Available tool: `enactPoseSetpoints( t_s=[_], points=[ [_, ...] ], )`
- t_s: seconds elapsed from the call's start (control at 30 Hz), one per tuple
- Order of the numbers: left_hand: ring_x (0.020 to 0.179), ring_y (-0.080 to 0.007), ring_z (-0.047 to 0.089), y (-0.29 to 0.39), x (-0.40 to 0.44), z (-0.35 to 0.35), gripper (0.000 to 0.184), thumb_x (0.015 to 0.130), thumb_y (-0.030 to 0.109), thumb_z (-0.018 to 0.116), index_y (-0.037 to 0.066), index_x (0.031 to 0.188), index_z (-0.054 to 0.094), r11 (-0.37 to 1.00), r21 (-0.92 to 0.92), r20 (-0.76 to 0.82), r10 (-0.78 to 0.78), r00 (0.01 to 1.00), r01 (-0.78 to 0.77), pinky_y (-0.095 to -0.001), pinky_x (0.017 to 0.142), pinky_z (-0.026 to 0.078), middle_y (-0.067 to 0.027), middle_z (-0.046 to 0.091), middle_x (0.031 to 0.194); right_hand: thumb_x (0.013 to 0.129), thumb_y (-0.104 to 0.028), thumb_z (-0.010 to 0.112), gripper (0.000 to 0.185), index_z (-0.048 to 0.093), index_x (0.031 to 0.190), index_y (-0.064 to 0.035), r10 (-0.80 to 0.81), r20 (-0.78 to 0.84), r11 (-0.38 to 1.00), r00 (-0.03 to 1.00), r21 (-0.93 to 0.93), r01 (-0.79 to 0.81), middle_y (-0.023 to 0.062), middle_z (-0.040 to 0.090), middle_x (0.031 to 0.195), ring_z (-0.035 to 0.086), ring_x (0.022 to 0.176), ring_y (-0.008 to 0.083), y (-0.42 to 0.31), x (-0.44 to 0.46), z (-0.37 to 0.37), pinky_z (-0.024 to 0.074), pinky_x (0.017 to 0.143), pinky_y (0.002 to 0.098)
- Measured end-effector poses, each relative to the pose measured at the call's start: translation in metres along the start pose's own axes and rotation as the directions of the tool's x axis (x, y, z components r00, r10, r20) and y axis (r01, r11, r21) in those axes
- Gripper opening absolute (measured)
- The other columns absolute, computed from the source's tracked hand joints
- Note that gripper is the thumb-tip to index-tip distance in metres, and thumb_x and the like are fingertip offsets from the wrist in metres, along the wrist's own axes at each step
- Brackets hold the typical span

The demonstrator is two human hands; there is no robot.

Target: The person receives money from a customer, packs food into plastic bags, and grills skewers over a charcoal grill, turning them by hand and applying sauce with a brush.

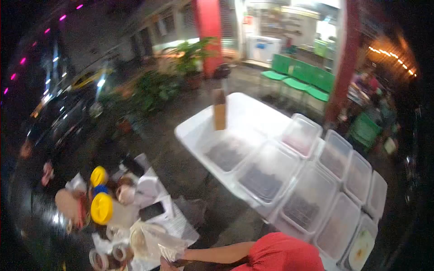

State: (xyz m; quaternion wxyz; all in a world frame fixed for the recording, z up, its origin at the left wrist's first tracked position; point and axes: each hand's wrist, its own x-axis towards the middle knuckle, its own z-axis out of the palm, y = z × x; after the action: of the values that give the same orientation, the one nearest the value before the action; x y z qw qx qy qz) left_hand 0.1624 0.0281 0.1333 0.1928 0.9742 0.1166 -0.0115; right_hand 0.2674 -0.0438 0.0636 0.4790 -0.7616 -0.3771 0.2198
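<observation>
My right arm, in a red sleeve (285, 254), reaches left along the bottom edge. At its end my right hand (174, 261) is closed at the lower edge of a clear plastic bag (163, 240), and part of the hand is cut off by the frame. The bag hangs over a small cluttered table (183, 226). Just left of the bag is a pale round container (138, 239), blurred. Rolls of tape (97, 260) lie further left. My left hand does not show.
Jars with yellow lids (101, 208) and a dark phone-like slab (152, 211) crowd the small table. On the right, lidded clear tubs (309, 196) line a white tray-like table (190, 128). Behind stand green chairs (296, 77), a red pillar (208, 36) and potted plants (156, 88).
</observation>
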Motion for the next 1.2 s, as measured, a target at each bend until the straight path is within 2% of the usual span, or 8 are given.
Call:
enactPoseSetpoints(
  t_s=[0.37,0.47,0.5,0.63,0.7,0.77,0.93,1.2],
  points=[
    [0.088,-0.0370,0.058,0.020,0.002,0.034,0.059,0.077,0.024,0.063,-0.004,0.124,0.040,0.916,-0.001,0.140,0.397,0.907,-0.401,-0.0420,0.073,0.047,-0.0268,0.057,0.102,0.081,-0.016,0.051,0.025,0.054,0.101,0.0002,0.218,-0.254,0.973,0.942,0.130,-0.190,0.0156,0.054,0.102,0.051,0.098,0.0265,0.018,-0.045,-0.032,0.0426,0.084,0.0349],
    [0.102,-0.0323,0.054,0.010,0.004,-0.011,0.078,0.069,0.018,0.072,-0.003,0.131,0.030,0.750,-0.459,0.267,0.627,0.732,-0.476,-0.0369,0.081,0.044,-0.0252,0.049,0.119,0.082,-0.016,0.051,0.025,0.053,0.101,-0.0002,0.236,-0.268,0.968,0.934,0.151,-0.201,0.0147,0.054,0.102,0.051,0.097,0.0257,0.016,-0.047,-0.027,0.0424,0.084,0.0343],
    [0.116,-0.0288,0.042,-0.001,0.005,-0.031,0.091,0.066,0.014,0.075,-0.001,0.136,0.020,0.694,-0.604,0.206,0.611,0.764,-0.392,-0.0334,0.091,0.038,-0.0215,0.037,0.132,0.082,-0.016,0.051,0.025,0.053,0.101,-0.0003,0.233,-0.274,0.969,0.933,0.151,-0.197,0.0144,0.054,0.101,0.051,0.097,0.0254,0.013,-0.047,-0.026,0.0423,0.084,0.0341],
    [0.128,-0.0344,0.026,-0.054,0.039,-0.036,0.098,0.071,0.031,0.072,-0.001,0.138,0.009,0.769,-0.268,-0.159,0.558,0.814,-0.580,-0.0393,0.103,0.024,-0.0221,0.024,0.140,0.083,-0.016,0.051,0.024,0.053,0.102,-0.0008,0.217,-0.261,0.970,0.941,0.165,-0.178,0.0132,0.054,0.101,0.051,0.096,0.0242,0.006,-0.034,-0.001,0.0421,0.083,0.0332],
    [0.120,-0.0334,0.037,-0.088,0.041,-0.017,0.084,0.076,0.027,0.069,0.001,0.137,0.017,0.774,-0.528,0.098,0.464,0.880,-0.349,-0.0400,0.097,0.033,-0.0192,0.036,0.133,0.083,-0.016,0.051,0.024,0.053,0.102,-0.0011,0.205,-0.234,0.972,0.950,0.162,-0.170,0.0126,0.054,0.100,0.051,0.096,0.0236,0.000,-0.032,0.014,0.0420,0.083,0.0328],
    [0.096,-0.0219,0.056,-0.102,0.032,-0.008,0.058,0.070,0.014,0.066,0.000,0.121,0.042,0.361,-0.933,0.127,0.320,0.939,0.003,-0.0353,0.079,0.048,-0.0115,0.055,0.111,0.083,-0.016,0.051,0.024,0.053,0.102,-0.0014,0.208,-0.181,0.972,0.961,0.147,-0.182,0.0120,0.054,0.100,0.051,0.095,0.0230,-0.007,-0.031,0.030,0.0418,0.082,0.0324],
    [0.112,-0.0182,0.043,-0.136,0.010,-0.057,0.078,0.070,0.021,0.067,0.000,0.134,0.028,0.203,-0.951,0.296,0.387,0.873,0.233,-0.0319,0.093,0.036,-0.0084,0.044,0.124,0.084,-0.016,0.051,0.023,0.052,0.102,-0.0020,0.232,-0.056,0.970,0.971,0.092,-0.227,0.0105,0.053,0.099,0.051,0.094,0.0215,-0.032,-0.012,0.068,0.0415,0.082,0.0313],
    [0.116,-0.0190,0.039,-0.210,0.014,-0.054,0.094,0.071,0.052,0.068,-0.003,0.134,0.026,0.196,-0.977,0.160,0.407,0.899,0.085,-0.0321,0.097,0.031,-0.0114,0.041,0.127,0.085,-0.016,0.050,0.022,0.052,0.103,-0.0031,0.255,0.079,0.962,0.964,0.079,-0.261,0.0081,0.053,0.097,0.051,0.093,0.0192,-0.050,0.034,0.108,0.0411,0.080,0.0296]
  ],
)
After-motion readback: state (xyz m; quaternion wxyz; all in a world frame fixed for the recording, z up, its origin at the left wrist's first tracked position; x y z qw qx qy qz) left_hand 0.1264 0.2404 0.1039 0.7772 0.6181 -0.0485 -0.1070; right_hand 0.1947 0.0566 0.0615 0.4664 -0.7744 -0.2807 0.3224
